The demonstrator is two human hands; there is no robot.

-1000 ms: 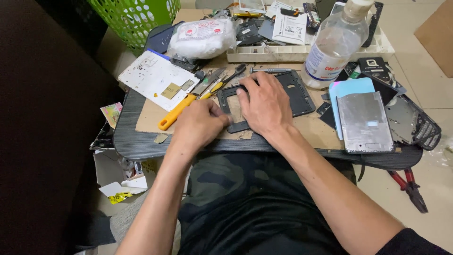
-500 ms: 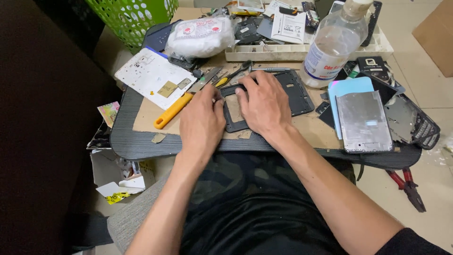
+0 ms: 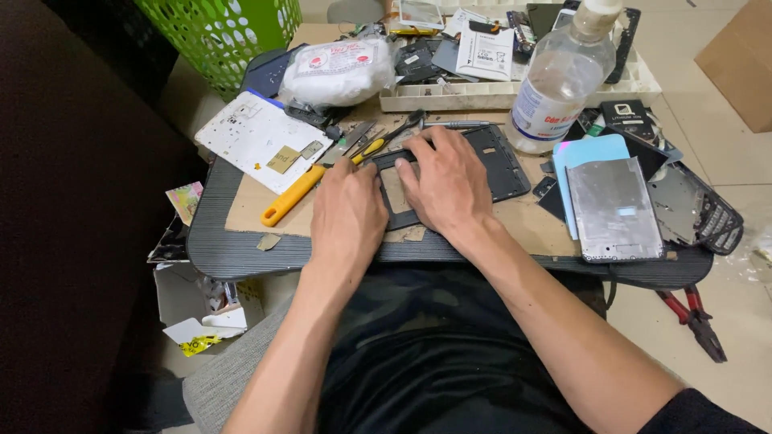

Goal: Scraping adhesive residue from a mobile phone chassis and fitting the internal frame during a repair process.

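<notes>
A black phone frame lies on a sheet of cardboard on the small dark table. My left hand rests flat at the frame's left edge, fingers pressing down on it. My right hand lies palm down over the frame's middle, fingers spread across its upper edge. Neither hand grips the frame; both press on it. Just left of my left hand lies a yellow-handled tool, with metal tweezers and pliers beside it.
A clear plastic bottle stands behind the frame. A silver phone back plate and a blue sheet lie to the right, a white phone panel to the left. A white parts tray, a green basket and red pliers surround the table.
My left hand has slid forward and to the right, from the table's front edge up to the frame's left side. My right hand has stayed on the frame.
</notes>
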